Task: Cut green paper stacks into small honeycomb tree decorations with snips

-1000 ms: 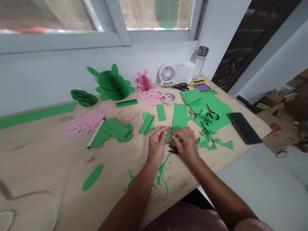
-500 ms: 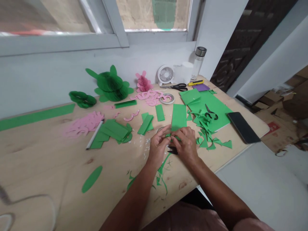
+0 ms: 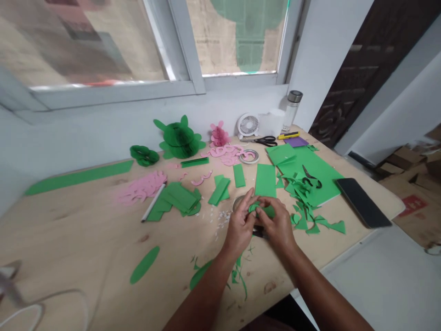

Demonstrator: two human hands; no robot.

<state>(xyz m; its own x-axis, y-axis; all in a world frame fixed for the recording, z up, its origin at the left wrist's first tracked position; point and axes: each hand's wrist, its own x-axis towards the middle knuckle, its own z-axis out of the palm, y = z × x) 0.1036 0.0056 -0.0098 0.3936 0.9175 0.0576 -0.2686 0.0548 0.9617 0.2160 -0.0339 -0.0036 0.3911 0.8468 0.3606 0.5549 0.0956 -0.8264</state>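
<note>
While my left hand (image 3: 239,230) and right hand (image 3: 279,224) pinch green piece (image 3: 254,208), more of it shows than moment ago (left fingers (image 3: 244,202) look straighter). Piece over tabletop (image 3: 96,234), just beyond dark thing (image 3: 259,231); handling, I judge, unfinished.

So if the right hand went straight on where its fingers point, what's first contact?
Past the small green paper piece it pinches, the right hand would most likely meet the left hand, directly opposite. Exact gap is hard to judge from one view.
</note>
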